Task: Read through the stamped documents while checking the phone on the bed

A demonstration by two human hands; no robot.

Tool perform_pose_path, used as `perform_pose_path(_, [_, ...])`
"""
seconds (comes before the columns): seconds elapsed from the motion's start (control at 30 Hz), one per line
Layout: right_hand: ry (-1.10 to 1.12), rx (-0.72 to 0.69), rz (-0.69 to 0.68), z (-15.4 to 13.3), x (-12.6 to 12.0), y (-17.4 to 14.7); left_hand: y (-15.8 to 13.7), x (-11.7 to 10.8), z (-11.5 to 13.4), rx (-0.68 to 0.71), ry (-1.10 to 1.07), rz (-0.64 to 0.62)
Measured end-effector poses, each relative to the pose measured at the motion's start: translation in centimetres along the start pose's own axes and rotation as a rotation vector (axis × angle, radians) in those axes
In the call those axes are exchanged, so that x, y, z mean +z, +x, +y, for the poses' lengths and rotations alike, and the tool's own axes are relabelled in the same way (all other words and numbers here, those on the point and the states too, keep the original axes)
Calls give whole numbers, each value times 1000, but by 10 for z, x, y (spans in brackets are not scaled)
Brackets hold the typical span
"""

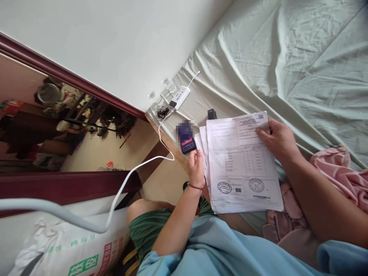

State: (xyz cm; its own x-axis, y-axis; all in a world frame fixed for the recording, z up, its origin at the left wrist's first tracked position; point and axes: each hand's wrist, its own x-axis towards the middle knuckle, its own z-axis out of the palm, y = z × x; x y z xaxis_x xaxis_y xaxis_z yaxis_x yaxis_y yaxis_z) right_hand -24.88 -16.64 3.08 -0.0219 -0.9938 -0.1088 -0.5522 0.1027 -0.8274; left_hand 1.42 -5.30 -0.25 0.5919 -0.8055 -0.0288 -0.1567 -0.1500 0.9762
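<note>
A stack of printed papers (244, 161) with tables of text and two oval stamps is held over my lap. My right hand (280, 140) grips its upper right edge, thumb on top and the other fingers hidden beneath. At the left side, my left hand (196, 166) is closed with its fingers pinched at the edge of the lower sheets, which fan out slightly there. Just beyond those fingertips lies a smartphone (188, 145) with a lit, partly blurred screen. A small black object (212, 114) sits behind the papers' top edge.
The bed has a wrinkled pale green sheet (253, 69). By the wall are a white power strip (181, 96), a dark coiled item (162, 112) and clear cups (169, 84). A white cable (126, 178) hangs at left above a printed sack (86, 245). Pink cloth (339, 168) lies right.
</note>
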Motion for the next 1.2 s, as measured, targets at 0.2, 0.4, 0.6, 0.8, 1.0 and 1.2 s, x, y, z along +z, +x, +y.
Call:
perform_pose_path(0.2, [19,7,-28,1,-1,1,7,3,-14,59,78,40])
perform_pose_path(0.4, [25,43,-24,2,1,0,5,4,-16,87,18,71])
perform_pose_path(0.6, [18,51,-24,1,1,0,4,2,-18,146,23,109])
perform_pose_path(0.8, [11,46,-32,0,2,-1,1,-1,-21,153,42,81])
perform_pose_path(1.0, [18,51,-39,3,3,1,2,1,-14,157,90,70])
perform_pose_path(1.2, [20,42,-39,5,4,1,1,1,-12,145,85,64])
